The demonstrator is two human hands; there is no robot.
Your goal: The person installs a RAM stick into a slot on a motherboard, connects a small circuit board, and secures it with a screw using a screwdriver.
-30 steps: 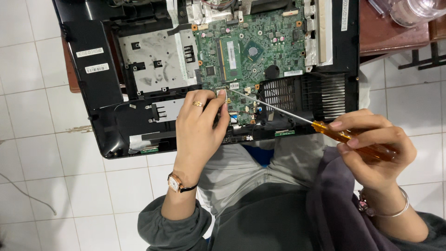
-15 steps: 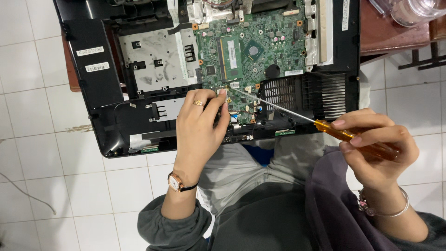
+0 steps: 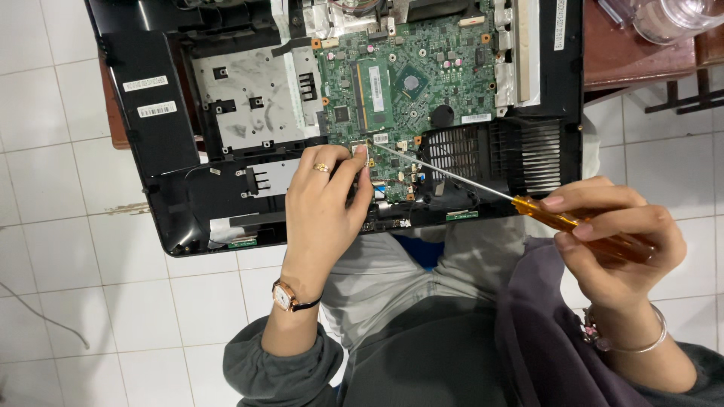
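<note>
1. Motherboard [image 3: 411, 83], green, sits upper centre inside the opened black computer case [image 3: 162, 151]
2. Left hand [image 3: 324, 211], centre frame, fingers curled narrow, fingertips pressing the board's lower edge
3. Screwdriver [image 3: 528, 207] slants toward that spot; right hand [image 3: 615, 252], at right, grips its orange handle

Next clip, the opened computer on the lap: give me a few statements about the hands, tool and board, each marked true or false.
1. The right hand holds a screwdriver by its amber handle. True.
2. The screwdriver tip points at the green circuit board. True.
3. The left hand rests on the floor tiles. False: its fingers touch the board beside the tip.
4. The left wrist is bare. False: it wears a wristwatch.
5. The computer's back cover is closed. False: it is off, and the board lies exposed.
</note>
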